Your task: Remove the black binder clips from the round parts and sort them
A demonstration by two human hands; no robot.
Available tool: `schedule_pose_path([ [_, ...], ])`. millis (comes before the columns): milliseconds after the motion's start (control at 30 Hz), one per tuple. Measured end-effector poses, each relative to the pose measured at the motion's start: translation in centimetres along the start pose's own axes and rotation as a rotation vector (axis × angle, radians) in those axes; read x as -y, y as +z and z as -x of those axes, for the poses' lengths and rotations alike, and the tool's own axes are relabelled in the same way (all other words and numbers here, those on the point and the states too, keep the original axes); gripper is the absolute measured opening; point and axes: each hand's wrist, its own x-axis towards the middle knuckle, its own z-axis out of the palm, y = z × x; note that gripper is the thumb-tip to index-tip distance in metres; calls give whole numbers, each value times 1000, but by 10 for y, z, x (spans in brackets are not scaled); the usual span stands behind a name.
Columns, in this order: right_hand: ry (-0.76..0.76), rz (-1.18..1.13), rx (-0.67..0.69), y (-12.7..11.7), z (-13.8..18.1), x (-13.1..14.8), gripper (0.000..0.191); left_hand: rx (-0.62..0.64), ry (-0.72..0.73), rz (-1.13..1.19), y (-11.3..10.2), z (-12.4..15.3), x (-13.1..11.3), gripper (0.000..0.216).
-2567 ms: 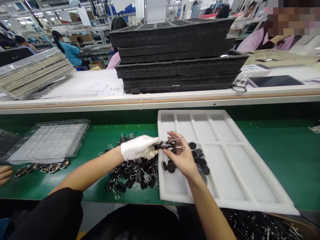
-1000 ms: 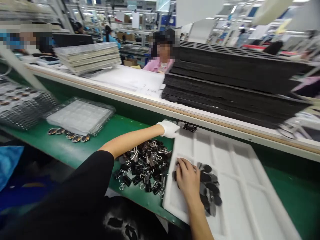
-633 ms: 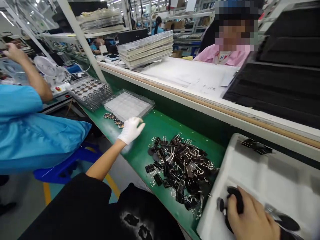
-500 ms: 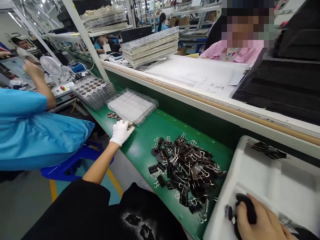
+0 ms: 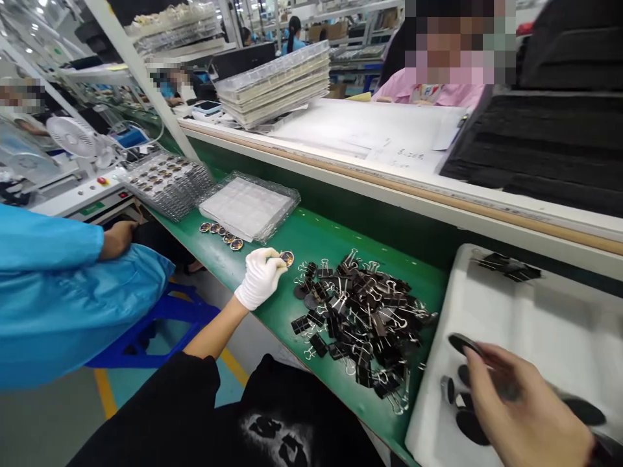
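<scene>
My left hand (image 5: 261,275), in a white glove, pinches a small round watch case (image 5: 287,259) with a metal rim and dark patterned face above the green bench. Behind it, several similar watch cases (image 5: 228,238) lie in a row beside a clear plastic tray (image 5: 248,207). Bare, my right hand (image 5: 528,395) grips a thin black disc (image 5: 464,344) between thumb and fingers, over a white tray (image 5: 433,389). More black discs (image 5: 472,428) lie in that tray, some partly covered by the hand. Between my hands spreads a heap of black binder clips (image 5: 360,318).
Stacked clear trays (image 5: 170,185) of round parts stand at the bench's far left. A raised white shelf (image 5: 341,126) runs along the back, with black foam blocks (image 5: 549,136) at right. One co-worker in blue (image 5: 48,292) sits at left; another in pink (image 5: 452,94) faces me.
My left hand has moved right, away from the row, carrying a watch case. My right hand has lifted a black disc. The co-worker's raised arm at left has come down.
</scene>
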Motion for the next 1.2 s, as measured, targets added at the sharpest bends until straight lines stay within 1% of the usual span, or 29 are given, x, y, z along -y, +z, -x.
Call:
schedule_pose_path([
  [33,54,-199,56,0,-2,20,39,-16,101,35,-6,-3,-11,23],
  [100,151,-562,288,6,-7,57,43,-60,319,98,-17,-11,-33,22],
  [133,193,-696,394,10,-10,73,45,-79,411,125,-22,-14,-44,22],
  [200,284,-880,552,20,-15,96,48,-72,528,165,-31,-18,-64,21],
  [300,381,-984,696,32,-16,111,49,66,665,217,-42,-22,-88,21],
  [367,400,-1001,727,38,-14,112,47,159,768,249,-46,-25,-97,19],
  [400,405,-1013,730,41,-12,111,47,183,813,262,-47,-26,-100,18],
  [467,422,-1047,752,45,-7,107,46,162,894,271,-47,-28,-102,19],
  [500,417,-1058,767,47,-4,105,46,110,932,266,-46,-29,-103,19],
  [533,390,-1060,762,48,-2,102,44,34,964,256,-45,-29,-104,18],
  [567,335,-1050,720,49,0,100,41,-56,985,244,-43,-28,-104,17],
  [600,251,-1023,631,50,2,97,36,-142,991,232,-41,-27,-105,14],
  [633,139,-978,505,49,3,95,29,-212,978,230,-39,-26,-106,13],
  [667,2,-915,382,48,3,93,20,-250,951,235,-37,-24,-106,13],
  [700,-150,-843,296,46,4,91,11,-253,915,247,-35,-23,-107,13],
  [733,-303,-769,259,44,3,89,4,-227,882,261,-34,-21,-107,15],
  [800,-559,-647,283,39,3,87,15,-145,834,273,-31,-17,-107,18],
  [833,-639,-609,310,38,3,87,19,-119,821,263,-31,-15,-106,19],
  [867,-676,-587,329,37,3,87,21,-114,819,248,-30,-13,-105,18],
  [900,-670,-579,334,38,4,87,21,-139,828,241,-29,-11,-105,18],
  [933,-623,-587,336,40,6,87,18,-183,850,241,-29,-9,-104,15],
  [967,-535,-621,349,43,7,87,14,-236,881,249,-28,-7,-104,13],
  [1000,-408,-680,387,46,9,87,11,-280,918,263,-27,-4,-103,9],
  [1033,-250,-756,451,49,10,87,14,-303,956,278,-26,-2,-102,6],
  [1067,-81,-836,540,51,10,88,23,-300,989,293,-24,0,-101,5],
  [1133,208,-960,745,52,8,89,48,-218,1047,317,-22,-2,-98,5],
  [1167,304,-995,823,51,5,89,57,-166,1054,332,-21,-7,-95,10],
  [1200,370,-1018,865,49,2,90,61,-117,1030,336,-21,-14,-93,19],
])
